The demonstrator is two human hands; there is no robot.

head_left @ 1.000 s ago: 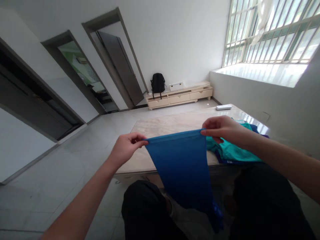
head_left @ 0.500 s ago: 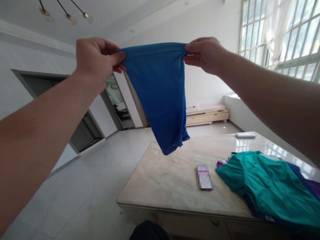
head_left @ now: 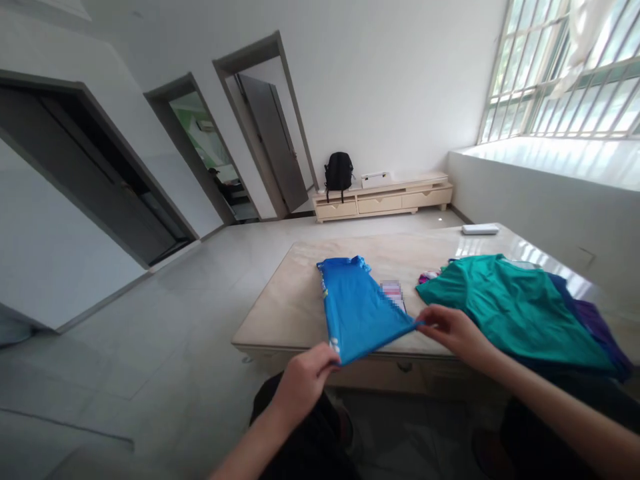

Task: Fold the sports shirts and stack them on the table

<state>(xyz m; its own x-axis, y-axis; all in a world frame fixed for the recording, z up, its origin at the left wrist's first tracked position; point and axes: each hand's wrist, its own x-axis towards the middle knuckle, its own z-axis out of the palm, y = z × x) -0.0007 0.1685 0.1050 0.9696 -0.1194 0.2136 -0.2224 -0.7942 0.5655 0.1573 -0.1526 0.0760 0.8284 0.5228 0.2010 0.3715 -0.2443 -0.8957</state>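
Both hands pinch the blue garment (head_left: 355, 307), one near corner each: your left hand (head_left: 303, 382) grips the corner hanging just off the table's (head_left: 280, 313) near edge, your right hand (head_left: 450, 330) grips the other corner w/ fingertips. Garment lies flat on the table otherwise, far end w/ collar away from you. Teal shirt (head_left: 505, 303) sits just right of it, on a pile; blurred card (head_left: 393, 293) btw them.

Blue garment (head_left: 357, 310): thin, smooth cloth, matt, faint sheen. Teal garment (head_left: 505, 307): soft matt cloth, lightly creased, lying toward the table's right edge. Table (head_left: 295, 313): polished stone-look top, pale beige, glossy with window glare at the far right corner. Floor (head_left: 150, 360): smooth tile, semi-gloss.
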